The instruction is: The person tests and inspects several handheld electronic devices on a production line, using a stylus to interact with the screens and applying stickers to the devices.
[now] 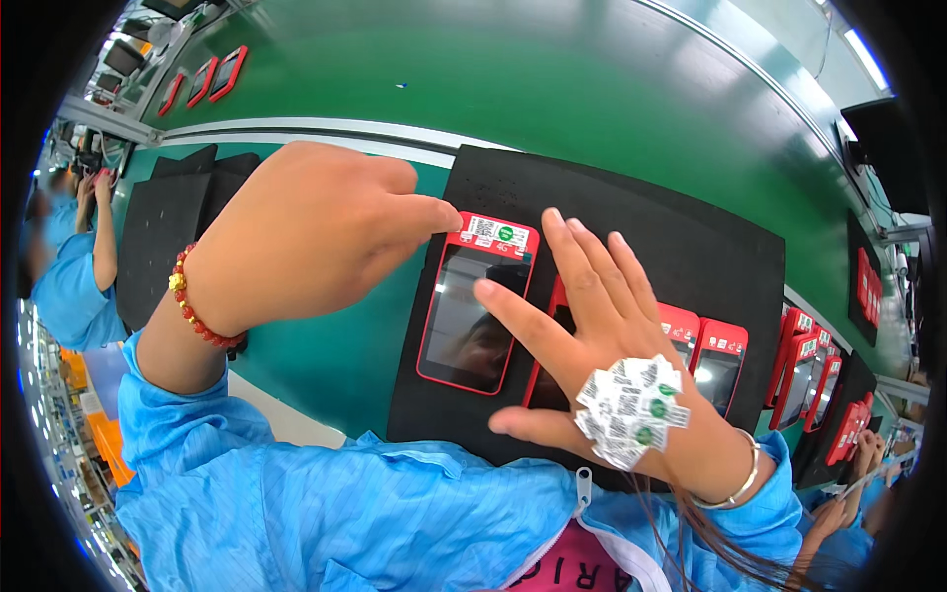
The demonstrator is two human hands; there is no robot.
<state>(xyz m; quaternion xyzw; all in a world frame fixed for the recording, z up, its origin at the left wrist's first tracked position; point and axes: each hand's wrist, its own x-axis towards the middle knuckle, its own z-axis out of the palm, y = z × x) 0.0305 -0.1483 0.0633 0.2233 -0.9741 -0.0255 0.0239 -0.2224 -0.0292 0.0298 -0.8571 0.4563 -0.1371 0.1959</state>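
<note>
As is seen from the head view, a red-framed device (466, 321) is laid on a black mat (700, 252). Its upper-left corner is met by the curled left hand (316, 232); whether anything is pinched cannot be told. The right hand (604, 340) is spread wide, partly over it.

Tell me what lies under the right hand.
Parts of red-edged devices show around the right hand, on the black mat. It covers the rest; their exact number cannot be told.

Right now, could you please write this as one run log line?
left hand: fingertip at top corner of red-framed device | right hand: spread open, white stickers on back | surface: black mat
</note>
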